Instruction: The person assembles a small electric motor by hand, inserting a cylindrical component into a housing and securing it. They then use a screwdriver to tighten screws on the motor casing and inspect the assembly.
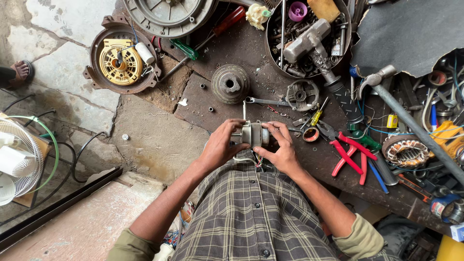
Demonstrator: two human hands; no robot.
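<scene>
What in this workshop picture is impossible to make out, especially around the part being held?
- Small grey motor: head view, sides covered by left hand and right hand.
- Its wires: they run down behind the hands and shirt.
- Metal bowl: top cut off by the frame edge.
- White fan: cut off at the left edge.

A small yellow label (392, 121) with a dark patch, squarish, sits at the right of the frame among the wires. At the lower right edge a light box corner (457, 232) with blue print shows, cut off by the frame. No signs or screens.
</scene>
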